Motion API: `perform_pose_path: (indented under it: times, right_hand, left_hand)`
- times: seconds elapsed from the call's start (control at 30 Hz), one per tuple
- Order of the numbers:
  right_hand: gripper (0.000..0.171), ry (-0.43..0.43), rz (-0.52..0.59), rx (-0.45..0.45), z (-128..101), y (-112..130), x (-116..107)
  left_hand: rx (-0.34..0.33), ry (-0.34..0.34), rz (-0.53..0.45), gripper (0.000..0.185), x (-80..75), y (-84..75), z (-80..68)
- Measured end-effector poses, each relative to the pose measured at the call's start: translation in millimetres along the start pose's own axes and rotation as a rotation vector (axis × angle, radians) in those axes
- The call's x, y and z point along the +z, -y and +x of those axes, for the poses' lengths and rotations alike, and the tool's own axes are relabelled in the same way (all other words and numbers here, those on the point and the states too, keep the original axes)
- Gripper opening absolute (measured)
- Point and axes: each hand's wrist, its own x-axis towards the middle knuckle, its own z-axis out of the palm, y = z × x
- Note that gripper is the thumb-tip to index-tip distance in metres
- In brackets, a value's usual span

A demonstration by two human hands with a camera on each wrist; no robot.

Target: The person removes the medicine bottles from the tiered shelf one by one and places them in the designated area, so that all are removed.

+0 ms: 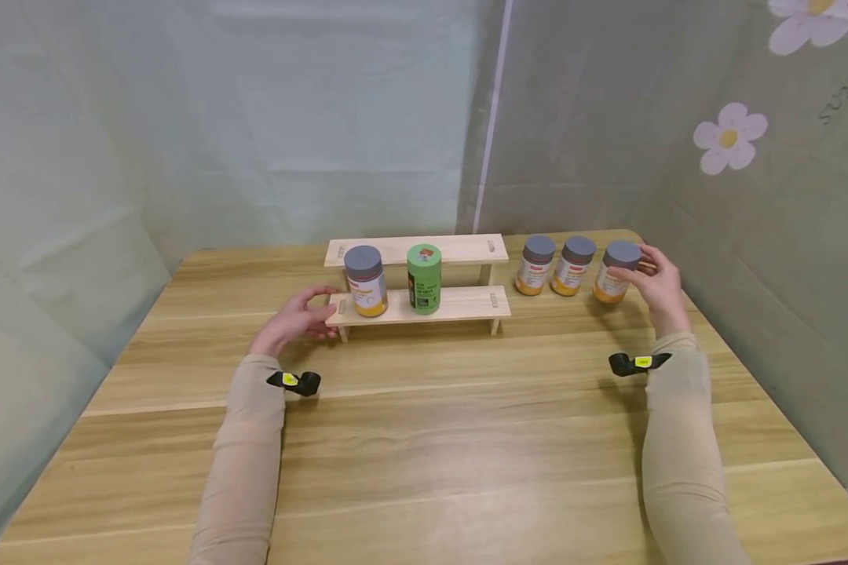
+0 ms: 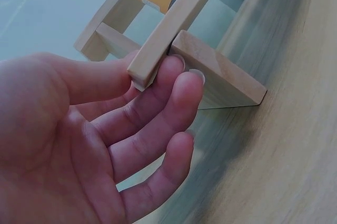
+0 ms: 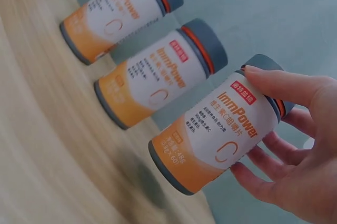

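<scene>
My left hand (image 1: 297, 318) pinches the left end of the lower board of a two-tier wooden shelf (image 1: 459, 302). In the left wrist view the thumb lies on the board's upper side and the fingers curl beneath it. A grey-lidded vitamin bottle (image 1: 367, 290) and a green canister (image 1: 424, 282) stand upright on that lower board. Over at the table's right, my right hand (image 1: 657, 286) grips another vitamin bottle (image 3: 218, 132) with a white and orange label, thumb on one side near the lid and fingers round the other.
Two matching vitamin bottles, a middle one (image 1: 574, 267) and a left one (image 1: 535, 267), stand in a row between the shelf and my right hand. The wooden table (image 1: 452, 439) stretches toward me. Hanging cloth (image 1: 311, 118) closes off the back and sides.
</scene>
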Motion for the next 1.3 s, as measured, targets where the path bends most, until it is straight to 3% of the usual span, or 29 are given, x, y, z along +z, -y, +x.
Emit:
perform_pose_path:
  times: [0.13,0.4,0.67,0.83,1.07,1.3]
  right_hand:
    - [0.072,-0.012,0.057,0.011,3,-7,0]
    - [0.066,-0.044,0.052,-0.001,6,-20,4]
    - [0.064,-0.086,0.151,0.027,7,-19,5]
    - [0.057,-0.127,0.092,0.041,10,-21,8]
    - [0.066,-0.135,-0.010,0.014,11,-25,10]
    - [0.060,-0.176,-0.002,0.026,11,-23,15]
  left_hand:
    - [0.005,0.000,0.003,0.060,-0.5,1.8,0.4]
    - [-0.002,-0.002,0.008,0.059,-0.2,6.7,2.4]
    - [-0.001,-0.001,-0.006,0.061,-0.4,4.0,0.5]
    - [0.003,-0.004,-0.007,0.060,-0.6,1.9,1.1]
    - [0.000,0.000,-0.005,0.061,-0.7,1.1,1.4]
    - [0.002,0.000,-0.004,0.059,-0.7,2.5,2.3]
